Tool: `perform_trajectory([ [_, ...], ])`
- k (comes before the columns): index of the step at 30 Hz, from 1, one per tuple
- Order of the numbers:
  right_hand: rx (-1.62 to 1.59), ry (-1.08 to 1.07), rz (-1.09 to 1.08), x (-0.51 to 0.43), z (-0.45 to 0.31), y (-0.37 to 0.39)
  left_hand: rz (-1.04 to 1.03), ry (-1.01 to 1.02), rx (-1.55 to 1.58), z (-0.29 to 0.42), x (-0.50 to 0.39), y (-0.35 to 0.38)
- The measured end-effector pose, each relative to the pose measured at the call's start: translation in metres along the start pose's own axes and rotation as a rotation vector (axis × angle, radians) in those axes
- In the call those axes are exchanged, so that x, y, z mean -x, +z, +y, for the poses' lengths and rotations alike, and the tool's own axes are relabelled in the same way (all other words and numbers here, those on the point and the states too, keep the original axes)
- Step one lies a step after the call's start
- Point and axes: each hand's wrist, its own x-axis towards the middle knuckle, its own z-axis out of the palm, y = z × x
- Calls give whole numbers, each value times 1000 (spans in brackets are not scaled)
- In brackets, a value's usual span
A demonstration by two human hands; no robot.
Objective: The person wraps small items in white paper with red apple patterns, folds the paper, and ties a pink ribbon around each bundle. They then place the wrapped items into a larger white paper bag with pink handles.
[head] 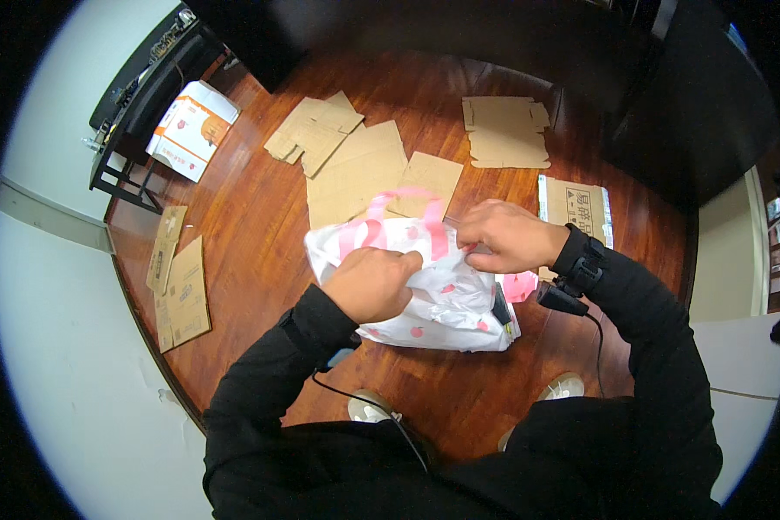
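A white plastic bag (pixel 448 312) printed with pink fruit lies on the wooden floor before me. Its pink loop handles (pixel 437 227) point away from my body. My left hand (pixel 374 283) is curled in a fist on the bag, gripping its plastic. At the bag's right side, my right hand (pixel 510 237) is bent with the fingertips pinching the plastic near the handle. A dark object (pixel 501 305) and a pink piece (pixel 519 286) show at the right edge of the bag. Most of the bag's contents are hidden.
Flattened cardboard sheets (pixel 357 169) lie beyond the bag, with another sheet (pixel 507 133) farther right and a printed one (pixel 578 205) near my right hand. More cardboard (pixel 185 296) rests by the left wall. A white-and-orange box (pixel 192 133) stands beside a black table (pixel 149 71). Cables (pixel 601 351) hang from my wrists.
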Motion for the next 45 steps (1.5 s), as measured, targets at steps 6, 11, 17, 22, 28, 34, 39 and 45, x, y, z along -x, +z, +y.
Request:
perform_trajectory([
  [6, 58, -244, 262, 10, 11, 1, -145, -89, 52, -15, 5, 6],
  [11, 194, -262, 299, 17, 12, -5, -261, -136, 216, -30, 9, 8],
  [17, 234, -242, 324, 19, 24, -1, -182, -82, 161, -42, 12, -4],
  [22, 215, -2, 237, 21, 36, 9, 171, 62, 25, -35, 11, -12],
  [28, 178, 66, 206, 20, 40, 22, 469, 54, -116, -19, 6, -17],
  [34, 179, 110, 164, 22, 41, 32, 538, -66, -228, -30, 8, -11],
  [39, 181, 121, 142, 22, 42, 40, 327, -193, -150, -52, 11, 4],
  [45, 163, 80, 128, 25, 45, 43, 159, -283, 0, -77, 14, 30],
])
